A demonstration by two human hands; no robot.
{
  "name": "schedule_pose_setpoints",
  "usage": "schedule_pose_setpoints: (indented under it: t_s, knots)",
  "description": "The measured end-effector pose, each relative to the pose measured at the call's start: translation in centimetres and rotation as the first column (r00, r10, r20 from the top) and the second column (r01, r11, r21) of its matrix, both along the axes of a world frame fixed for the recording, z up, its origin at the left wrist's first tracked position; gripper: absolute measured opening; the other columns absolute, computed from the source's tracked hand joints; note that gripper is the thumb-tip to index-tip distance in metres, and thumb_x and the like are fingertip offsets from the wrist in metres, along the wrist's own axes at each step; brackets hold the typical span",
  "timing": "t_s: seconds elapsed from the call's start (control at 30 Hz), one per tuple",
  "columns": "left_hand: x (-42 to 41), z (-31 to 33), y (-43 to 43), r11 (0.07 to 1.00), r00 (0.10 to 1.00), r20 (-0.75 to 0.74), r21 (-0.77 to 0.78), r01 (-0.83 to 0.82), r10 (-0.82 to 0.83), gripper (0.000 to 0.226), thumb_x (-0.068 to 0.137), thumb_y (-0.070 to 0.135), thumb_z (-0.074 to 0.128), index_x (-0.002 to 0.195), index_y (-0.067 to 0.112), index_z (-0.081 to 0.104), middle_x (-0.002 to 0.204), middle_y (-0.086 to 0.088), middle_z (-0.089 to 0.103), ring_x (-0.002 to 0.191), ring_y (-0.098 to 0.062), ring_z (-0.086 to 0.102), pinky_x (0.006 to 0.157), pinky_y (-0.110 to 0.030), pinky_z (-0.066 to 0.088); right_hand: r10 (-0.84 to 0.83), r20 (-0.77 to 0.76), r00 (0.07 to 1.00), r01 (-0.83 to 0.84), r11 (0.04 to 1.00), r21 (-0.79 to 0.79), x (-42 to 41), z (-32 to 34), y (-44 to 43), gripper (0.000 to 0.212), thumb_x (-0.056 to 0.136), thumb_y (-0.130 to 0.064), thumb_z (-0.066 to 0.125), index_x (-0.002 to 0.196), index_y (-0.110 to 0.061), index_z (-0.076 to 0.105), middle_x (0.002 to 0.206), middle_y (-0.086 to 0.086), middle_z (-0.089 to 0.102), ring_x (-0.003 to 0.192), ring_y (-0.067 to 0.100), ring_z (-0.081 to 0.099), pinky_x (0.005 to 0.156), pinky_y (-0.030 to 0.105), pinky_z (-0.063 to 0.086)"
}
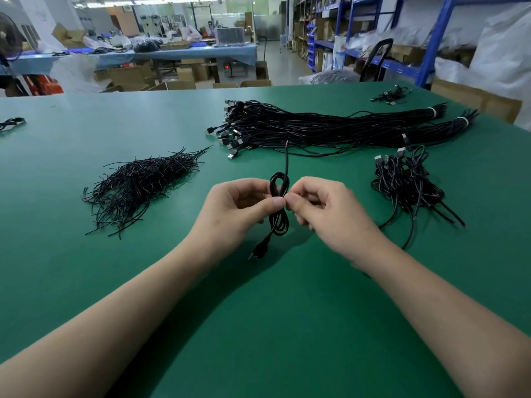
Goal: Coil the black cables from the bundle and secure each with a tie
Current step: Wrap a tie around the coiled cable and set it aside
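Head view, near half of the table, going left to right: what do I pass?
Pile of black twist ties → left hand → coiled cable pinched between both hands → right hand → heap of coiled cables.

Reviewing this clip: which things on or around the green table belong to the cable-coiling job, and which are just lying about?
In the job:
coil, pinched at its middle by left hand and right hand
bundle
ties
coiled pile

Lying about:
stray cable, far left
cable clump, far right corner
boxes
shelves
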State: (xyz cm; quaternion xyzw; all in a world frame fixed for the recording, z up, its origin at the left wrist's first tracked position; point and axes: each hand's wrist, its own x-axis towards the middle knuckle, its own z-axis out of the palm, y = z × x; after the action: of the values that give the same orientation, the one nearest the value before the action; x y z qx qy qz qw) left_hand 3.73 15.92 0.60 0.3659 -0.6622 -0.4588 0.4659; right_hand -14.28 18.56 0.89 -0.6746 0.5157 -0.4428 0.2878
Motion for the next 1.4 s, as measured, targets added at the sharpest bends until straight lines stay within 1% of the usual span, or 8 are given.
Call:
schedule_pose_setpoints:
  t_s: [0.2,0.37,0.47,0.6,0.73,0.97,1.23,1.4]
  knots:
    - [0.5,0.7,0.2,0.846,0.957,0.22,-0.532,-0.044,0.188,0.013,0.087,0.021,0.077,0.1,0.025,0.075,0.092,0.012,0.076,0.086,-0.002,0.068,0.075,-0.019,0.049,0.115,0.703,0.702,-0.471,0.815,0.337,-0.4,0.4,0.0,0.007,0.094,-0.013,0.057,0.088,-0.01,0.058,0.059,0.0,0.045,0.05,0.008,0.035,0.046,0.018,0.029]
    - [0.7,1.1,-0.1,0.509,0.891,0.25,-0.86,0.025,0.378,0.011,0.089,0.021,0.076,0.096,0.014,0.08,0.092,-0.001,0.066,0.083,-0.017,0.054,0.08,-0.021,0.04,0.097,0.828,0.553,-0.589,0.748,0.306,-0.4,0.2,0.1,0.01,0.084,-0.01,0.055,0.092,-0.006,0.058,0.057,-0.001,0.046,0.05,0.007,0.036,0.042,0.015,0.03]
    - [0.6,0.8,0.0,0.665,0.931,0.233,-0.747,-0.014,0.281,0.009,0.091,0.025,0.074,0.099,0.023,0.078,0.084,-0.001,0.063,0.074,-0.017,0.055,0.069,-0.024,0.042,0.127,0.77,0.625,-0.481,0.84,0.252,-0.2,0.1,-0.1,0.015,0.086,-0.018,0.061,0.094,-0.005,0.059,0.059,-0.001,0.051,0.051,0.006,0.041,0.045,0.014,0.033]
    - [-0.1,0.4,0.4,0.995,0.996,-0.088,-0.103,0.002,-0.011,0.026,0.101,0.038,0.054,0.104,0.022,0.074,0.079,-0.003,0.069,0.067,-0.018,0.064,0.061,-0.026,0.047,0.077,0.408,0.91,-0.1,0.994,0.036,0.1,0.0,-0.4,0.018,0.099,-0.017,0.061,0.082,-0.014,0.064,0.06,-0.003,0.057,0.055,0.012,0.049,0.051,0.019,0.04]
    - [-0.1,0.3,0.0,0.986,0.999,-0.05,0.167,0.013,-0.004,0.044,0.09,0.051,0.064,0.105,0.01,0.067,0.085,-0.007,0.074,0.067,-0.018,0.069,0.056,-0.023,0.051,-0.026,-0.065,0.998,0.007,0.962,-0.273,0.3,-0.2,0.0,0.015,0.097,-0.019,0.066,0.082,-0.017,0.067,0.06,-0.007,0.058,0.055,0.007,0.047,0.055,0.018,0.036]
    - [0.5,0.2,-0.2,0.95,0.993,0.053,0.299,0.087,-0.108,0.043,0.085,0.055,0.063,0.093,0.015,0.078,0.091,-0.007,0.076,0.075,-0.013,0.067,0.06,-0.022,0.051,-0.068,-0.229,0.971,-0.029,0.918,-0.395,0.3,0.0,0.0,0.013,0.096,-0.018,0.067,0.086,-0.011,0.067,0.07,-0.011,0.059,0.068,0.012,0.054,0.065,0.025,0.042]
    - [0.3,0.0,-0.2,1.0,1.0,0.003,0.0,0.026,-0.026,0.021,0.082,0.03,0.073,0.098,0.018,0.078,0.091,0.002,0.078,0.078,-0.005,0.066,0.066,-0.017,0.05,-0.053,-0.091,0.994,0.036,0.984,-0.175,0.2,-0.2,0.1,0.023,0.1,-0.021,0.06,0.078,-0.014,0.06,0.058,0.003,0.058,0.053,0.013,0.046,0.054,0.027,0.037]
    - [0.4,0.4,-0.2,0.936,0.99,0.131,-0.351,-0.011,0.06,0.015,0.087,0.018,0.077,0.099,0.027,0.076,0.096,0.005,0.076,0.09,-0.011,0.07,0.08,-0.028,0.054,0.132,0.607,0.784,-0.321,0.923,0.214,0.2,-0.2,-0.2,0.015,0.099,-0.012,0.057,0.085,-0.01,0.061,0.058,0.0,0.045,0.052,0.01,0.037,0.049,0.021,0.033]
